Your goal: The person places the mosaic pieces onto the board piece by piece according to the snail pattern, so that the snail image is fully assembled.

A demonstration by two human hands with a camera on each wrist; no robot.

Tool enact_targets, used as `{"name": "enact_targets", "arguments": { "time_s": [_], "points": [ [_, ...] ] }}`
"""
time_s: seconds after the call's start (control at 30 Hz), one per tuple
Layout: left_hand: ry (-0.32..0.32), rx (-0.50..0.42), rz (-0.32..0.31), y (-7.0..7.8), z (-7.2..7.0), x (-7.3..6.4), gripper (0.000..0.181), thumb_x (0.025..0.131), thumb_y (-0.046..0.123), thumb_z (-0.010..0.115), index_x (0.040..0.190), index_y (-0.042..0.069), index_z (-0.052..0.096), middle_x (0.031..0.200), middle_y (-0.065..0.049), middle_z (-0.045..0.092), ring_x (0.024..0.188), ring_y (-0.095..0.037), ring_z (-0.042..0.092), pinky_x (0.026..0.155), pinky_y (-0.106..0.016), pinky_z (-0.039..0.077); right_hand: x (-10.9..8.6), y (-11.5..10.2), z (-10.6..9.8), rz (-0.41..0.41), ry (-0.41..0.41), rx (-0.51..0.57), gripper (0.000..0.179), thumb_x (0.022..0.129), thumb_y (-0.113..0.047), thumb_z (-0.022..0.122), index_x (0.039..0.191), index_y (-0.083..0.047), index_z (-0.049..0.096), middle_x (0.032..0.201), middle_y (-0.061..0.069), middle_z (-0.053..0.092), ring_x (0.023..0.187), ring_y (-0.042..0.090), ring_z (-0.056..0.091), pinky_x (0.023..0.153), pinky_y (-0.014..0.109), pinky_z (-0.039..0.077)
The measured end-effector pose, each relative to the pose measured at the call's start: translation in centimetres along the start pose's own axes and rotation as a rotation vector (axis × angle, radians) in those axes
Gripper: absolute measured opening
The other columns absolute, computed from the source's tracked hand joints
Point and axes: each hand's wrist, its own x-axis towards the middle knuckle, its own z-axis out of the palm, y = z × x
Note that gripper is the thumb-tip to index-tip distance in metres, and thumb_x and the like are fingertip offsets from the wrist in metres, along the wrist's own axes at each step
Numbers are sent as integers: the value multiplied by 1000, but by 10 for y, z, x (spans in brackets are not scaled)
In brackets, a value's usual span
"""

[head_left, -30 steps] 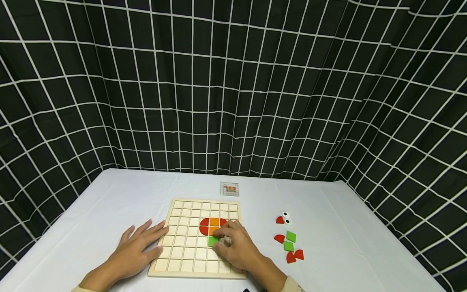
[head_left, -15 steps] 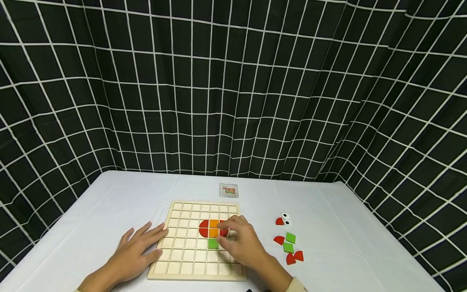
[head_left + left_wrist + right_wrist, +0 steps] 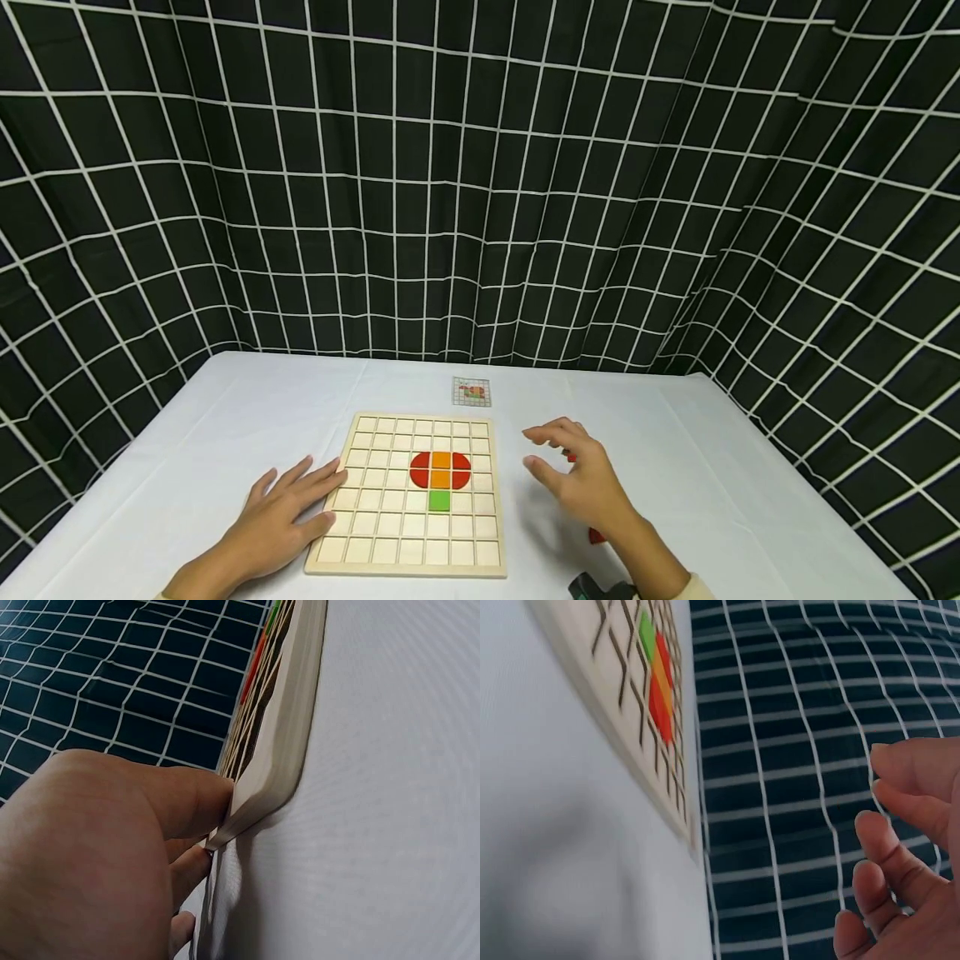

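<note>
A wooden grid board (image 3: 405, 567) lies on the white table. Set in its cells are red quarter-round tiles (image 3: 421, 470), two orange square tiles (image 3: 441, 469) between them, and one green square tile (image 3: 439, 500) just below. My left hand (image 3: 277, 517) rests with spread fingers at the board's left edge; in the left wrist view its fingertips touch the wooden rim (image 3: 281, 742). Off the board's right side, my right hand (image 3: 581, 479) hovers over the table, fingers loosely bent and thumb apart, holding nothing. Beneath it, a red tile (image 3: 597, 536) shows partly; other loose tiles are hidden.
Behind the board lies a small picture card (image 3: 472, 392) with a coloured pattern on a grid. A dark device (image 3: 592, 588) shows near the right wrist at the bottom edge. A black curtain (image 3: 450, 183) with white grid lines surrounds the table's back and sides.
My right hand has lifted off the board and moved right, above the loose tiles, which it now covers. The red, orange and green tiles stay in their cells. The left hand has stayed put.
</note>
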Motion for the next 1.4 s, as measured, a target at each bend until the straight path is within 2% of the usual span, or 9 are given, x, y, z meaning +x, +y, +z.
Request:
{"name": "enact_targets", "arguments": {
  "time_s": [0.13,0.33,0.57,0.8,1.0,1.1,1.2,1.33,1.4],
  "points": [
    [6,-5,6,0,0,0,44,89,26,66,131,11,62,143,-5,49,135,-41,31,103,-66,8,-6,9,-24,7,6,30,32,81,-4,77,109,-20,71,99,-10,64,88,13,53,73,32,44],
    [12,-5,10,0,1,0,44,90,26,66,131,11,62,142,-5,49,135,-41,32,103,-66,8,-21,25,-56,17,-21,49,31,84,-2,74,112,-16,70,100,-5,66,88,15,51,72,31,42],
    [14,4,18,0,-1,1,44,89,28,66,131,12,62,142,-4,50,135,-41,32,102,-67,9,-43,47,-79,23,-75,84,35,82,7,71,110,-13,69,103,1,65,88,15,48,70,33,42],
    [4,-18,3,1,0,1,44,89,25,66,131,11,62,142,-5,49,135,-41,31,103,-67,7,-59,64,-86,40,-118,122,32,83,6,70,112,-8,69,105,8,65,88,19,49,69,33,41],
    [10,-47,9,2,3,-2,44,89,25,66,130,10,62,142,-7,50,135,-42,32,102,-67,6,-71,78,-85,150,-179,116,27,85,-1,70,111,-6,69,102,9,66,87,19,51,67,29,43],
    [12,-45,9,1,3,-3,44,90,26,66,131,11,62,142,-7,50,135,-42,31,102,-67,7,-75,85,-83,167,-210,116,27,84,-1,72,110,-6,69,100,8,66,85,20,53,66,28,43],
    [16,-36,10,1,2,-2,44,90,26,65,131,11,62,142,-6,50,135,-42,31,102,-67,7,-78,91,-80,145,-252,114,28,83,-2,73,110,-8,69,100,5,66,87,18,55,71,23,45],
    [13,-27,11,1,3,-1,44,90,27,65,131,12,62,142,-5,50,135,-41,31,103,-67,7,-79,94,-77,46,-283,72,30,82,-1,74,110,-11,69,102,1,67,94,15,57,84,18,43],
    [6,-29,6,1,2,-1,44,91,27,65,132,12,61,143,-5,49,136,-41,31,103,-67,6,-80,94,-74,13,-282,43,33,80,1,75,110,-12,69,101,-2,66,94,15,57,85,18,44]
  ]
}}
